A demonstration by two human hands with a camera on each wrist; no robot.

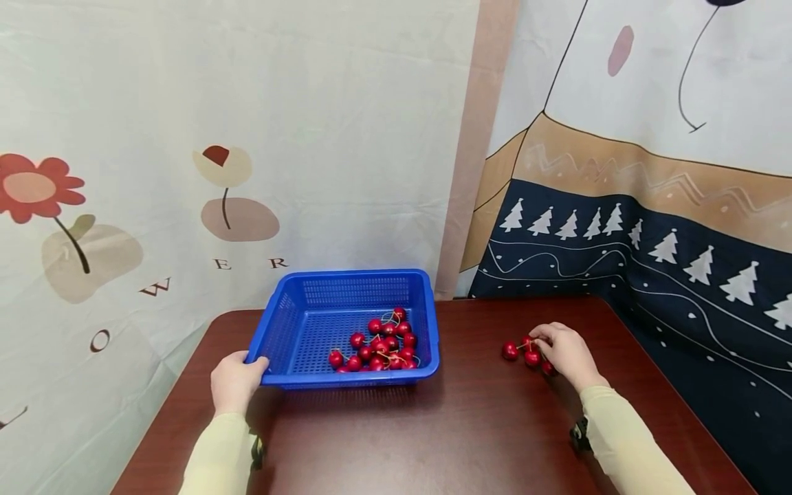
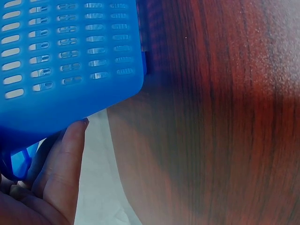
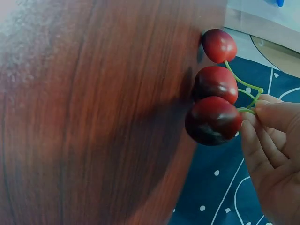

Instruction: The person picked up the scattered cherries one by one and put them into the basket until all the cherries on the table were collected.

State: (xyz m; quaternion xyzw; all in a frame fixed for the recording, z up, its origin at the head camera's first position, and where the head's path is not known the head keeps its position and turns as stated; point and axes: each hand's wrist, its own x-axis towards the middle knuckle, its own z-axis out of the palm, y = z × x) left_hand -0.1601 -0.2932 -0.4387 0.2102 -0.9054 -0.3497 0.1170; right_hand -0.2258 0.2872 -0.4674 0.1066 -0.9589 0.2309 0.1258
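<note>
A blue plastic basket [image 1: 365, 380] with slotted walls holds a heap of red cherries [image 1: 377, 347], mostly towards its right side. My left hand [image 1: 237, 381] grips the basket's rim at the front left corner, thumb on top; in the left wrist view its fingers [image 2: 65, 168] lie under the rim. To the right, my right hand [image 1: 568, 354] pinches the green stems [image 3: 248, 98] of a small bunch of cherries [image 3: 213, 120] between thumb and fingertips. The bunch hangs at or just above the table; contact with it is unclear.
The dark red-brown wooden table [image 1: 476, 426] has rounded far corners. Behind it hangs a pale printed cloth [image 1: 359, 137] with flowers and letters. On the right a navy section with white trees [image 1: 668, 247] borders the table's edge.
</note>
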